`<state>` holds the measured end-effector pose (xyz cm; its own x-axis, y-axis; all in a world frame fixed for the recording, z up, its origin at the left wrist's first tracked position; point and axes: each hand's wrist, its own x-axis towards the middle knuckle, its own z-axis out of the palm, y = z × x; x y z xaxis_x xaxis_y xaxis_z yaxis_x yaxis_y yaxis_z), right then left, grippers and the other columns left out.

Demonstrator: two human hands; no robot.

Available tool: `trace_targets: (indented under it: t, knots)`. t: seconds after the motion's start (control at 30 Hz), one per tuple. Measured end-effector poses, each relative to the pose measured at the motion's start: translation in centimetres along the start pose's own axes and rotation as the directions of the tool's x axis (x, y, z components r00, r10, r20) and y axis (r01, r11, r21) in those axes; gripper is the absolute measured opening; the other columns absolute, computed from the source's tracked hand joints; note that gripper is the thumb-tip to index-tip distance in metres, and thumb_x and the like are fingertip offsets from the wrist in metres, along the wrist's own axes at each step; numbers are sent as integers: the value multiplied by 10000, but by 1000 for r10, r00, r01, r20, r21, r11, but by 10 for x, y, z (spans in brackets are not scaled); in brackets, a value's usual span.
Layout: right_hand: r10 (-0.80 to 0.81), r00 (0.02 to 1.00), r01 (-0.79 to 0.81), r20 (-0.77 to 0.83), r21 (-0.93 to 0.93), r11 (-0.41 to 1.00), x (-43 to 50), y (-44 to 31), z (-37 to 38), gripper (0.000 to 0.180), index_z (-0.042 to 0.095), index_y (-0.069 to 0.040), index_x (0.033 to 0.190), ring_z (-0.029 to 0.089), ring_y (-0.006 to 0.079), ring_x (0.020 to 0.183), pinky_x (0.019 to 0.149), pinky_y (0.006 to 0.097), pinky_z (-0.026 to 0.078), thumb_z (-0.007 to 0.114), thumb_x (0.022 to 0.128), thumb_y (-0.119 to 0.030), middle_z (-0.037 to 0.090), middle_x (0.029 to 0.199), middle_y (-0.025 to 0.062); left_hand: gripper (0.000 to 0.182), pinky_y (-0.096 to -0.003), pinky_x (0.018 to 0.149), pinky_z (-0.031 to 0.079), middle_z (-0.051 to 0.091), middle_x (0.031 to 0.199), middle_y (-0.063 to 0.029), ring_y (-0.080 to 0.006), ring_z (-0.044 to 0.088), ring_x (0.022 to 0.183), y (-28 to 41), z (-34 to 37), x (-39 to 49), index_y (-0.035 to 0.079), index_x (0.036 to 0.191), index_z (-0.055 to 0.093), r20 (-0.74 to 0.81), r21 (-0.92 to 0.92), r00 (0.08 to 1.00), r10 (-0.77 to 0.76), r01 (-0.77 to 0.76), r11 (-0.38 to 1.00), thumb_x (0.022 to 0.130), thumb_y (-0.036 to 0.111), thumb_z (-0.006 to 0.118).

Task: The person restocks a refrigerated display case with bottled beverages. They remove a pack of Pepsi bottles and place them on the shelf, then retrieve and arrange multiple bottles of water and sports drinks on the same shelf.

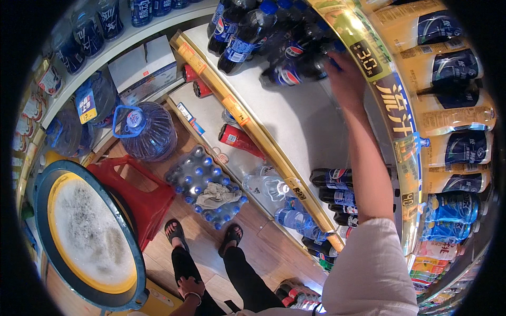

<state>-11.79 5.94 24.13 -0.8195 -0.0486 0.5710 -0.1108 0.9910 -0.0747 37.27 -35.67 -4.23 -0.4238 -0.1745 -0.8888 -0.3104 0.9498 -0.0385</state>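
My right hand [346,77] reaches deep onto a white shelf [304,118]. Its fingers close around the neck end of a dark Pepsi bottle [287,76], which lies tilted and blurred by motion. More Pepsi bottles [241,43] with blue caps crowd the back of this shelf, some upright and some leaning. Lower on the same shelf, several cola bottles [334,178] lie on their sides near my forearm. My left hand [190,287], with a bracelet at the wrist, rests on my left leg; nothing shows in it, and its fingers are too small to make out.
A basin [39,209] of foamy water stands at left beside a red plastic stool [158,193]. On the floor are a large water jug [148,132] and a wrapped bottle pack [189,166] with a grey cloth [217,196] on it. Orange drink bottles [454,71] line the right shelf.
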Motion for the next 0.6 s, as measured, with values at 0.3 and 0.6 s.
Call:
trace_targets:
  t: [0.3, 0.6]
  knots:
    - [204, 950, -193, 238, -71, 979, -99, -13, -106, 230, 679, -72, 965, 570, 219, 952, 806, 296, 461, 686, 737, -47, 567, 988, 70, 329, -455, 869, 449, 518, 1127, -136, -304, 477, 1100, -2, -4, -1, 136, 976, 673, -19, 10, 1000, 23, -23, 1000, 733, 336, 576]
    - [317, 909, -271, 271, -193, 943, -137, -3, -139, 238, 670, -51, 987, 560, 250, 965, 830, 305, 449, 674, 749, -58, 559, 997, 95, 338, -448, 874, 448, 518, 1136, -132, -308, 474, 1108, -1, -4, -1, 148, 1005, 666, 4, 33, 1000, 1, -1, 999, 740, 342, 584]
